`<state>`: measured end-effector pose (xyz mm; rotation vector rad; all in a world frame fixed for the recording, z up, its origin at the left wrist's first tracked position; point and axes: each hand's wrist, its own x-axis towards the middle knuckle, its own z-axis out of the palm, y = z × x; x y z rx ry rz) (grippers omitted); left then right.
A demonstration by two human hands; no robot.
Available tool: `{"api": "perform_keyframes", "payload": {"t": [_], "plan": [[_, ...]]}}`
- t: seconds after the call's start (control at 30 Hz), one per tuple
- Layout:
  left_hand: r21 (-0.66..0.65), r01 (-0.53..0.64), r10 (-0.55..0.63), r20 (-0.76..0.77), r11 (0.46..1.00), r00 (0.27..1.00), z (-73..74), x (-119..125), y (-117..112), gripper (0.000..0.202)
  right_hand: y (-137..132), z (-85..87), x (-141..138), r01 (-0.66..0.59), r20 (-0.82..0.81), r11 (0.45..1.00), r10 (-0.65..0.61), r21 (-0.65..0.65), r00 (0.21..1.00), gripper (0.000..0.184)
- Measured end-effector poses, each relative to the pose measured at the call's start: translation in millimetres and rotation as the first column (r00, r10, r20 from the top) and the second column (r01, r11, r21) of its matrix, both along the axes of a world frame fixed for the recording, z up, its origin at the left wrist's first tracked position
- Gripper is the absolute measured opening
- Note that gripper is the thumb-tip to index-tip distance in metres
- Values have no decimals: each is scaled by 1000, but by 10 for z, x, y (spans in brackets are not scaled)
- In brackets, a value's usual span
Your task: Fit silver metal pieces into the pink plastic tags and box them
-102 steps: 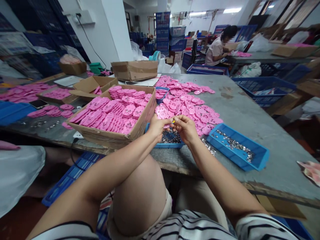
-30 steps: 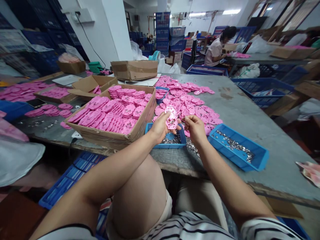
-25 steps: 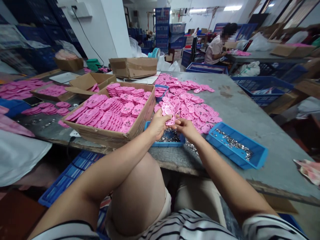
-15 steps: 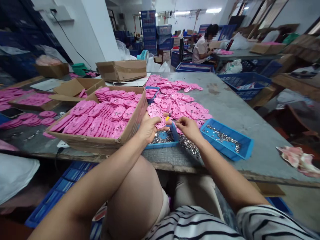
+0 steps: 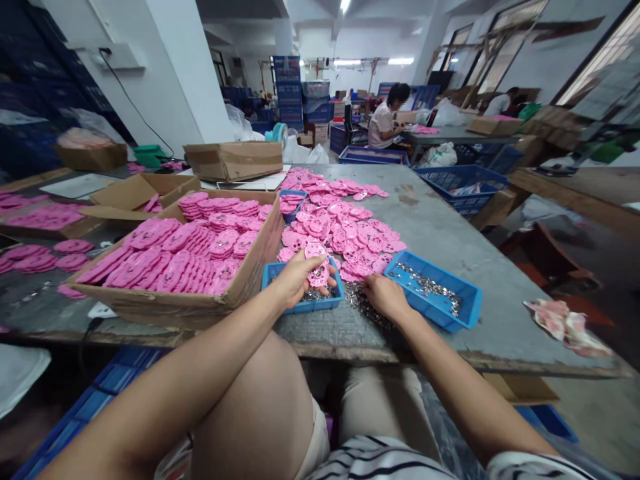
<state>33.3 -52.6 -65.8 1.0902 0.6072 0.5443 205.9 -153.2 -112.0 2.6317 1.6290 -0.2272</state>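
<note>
A flat pink plastic piece [image 5: 317, 275] with a wavy outline is gripped between the thumb and fingers of my left hand [image 5: 295, 277]. That hand hovers over a blue tray [image 5: 314, 305] with small shiny metal parts in it. My right hand [image 5: 385, 295] rests on a loose heap of small metal parts [image 5: 361, 303] on the table, its fingers bent together and pointing down. Whatever the right fingertips hold is too small or hidden to make out. Behind both hands spreads a big pile of similar pink pieces [image 5: 345, 230].
To the left stands a cardboard box [image 5: 165, 310] packed with stacked pink pieces. A second blue tray [image 5: 450, 320] of metal parts sits right of my right hand. A crumpled cloth [image 5: 565, 323] lies near the table's right edge. Another person [image 5: 384, 123] works at a table farther back.
My right hand has moved away from the pink piece, down to the metal heap. The left hand still holds the piece, now tilted differently; a yellow bit near its fingers no longer shows.
</note>
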Motion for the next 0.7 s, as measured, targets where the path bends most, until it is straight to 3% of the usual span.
{"api": "perform_keyframes", "payload": {"t": [0.27, 0.53, 0.7], "plan": [[8, 16, -16, -30, 1000, 999, -40, 8, 19, 26, 6, -12, 103, 93, -76, 986, -83, 138, 994, 18], [-2, 12, -12, -107, 1000, 994, -6, 23, 1, 10, 110, 91, 177, 158, -208, 931, -92, 329, 974, 14], [-14, 2, -4, -112, 1000, 994, 15, 32, -6, 9, 195, 107, 224, 185, -279, 902, -75, 391, 957, 10]]}}
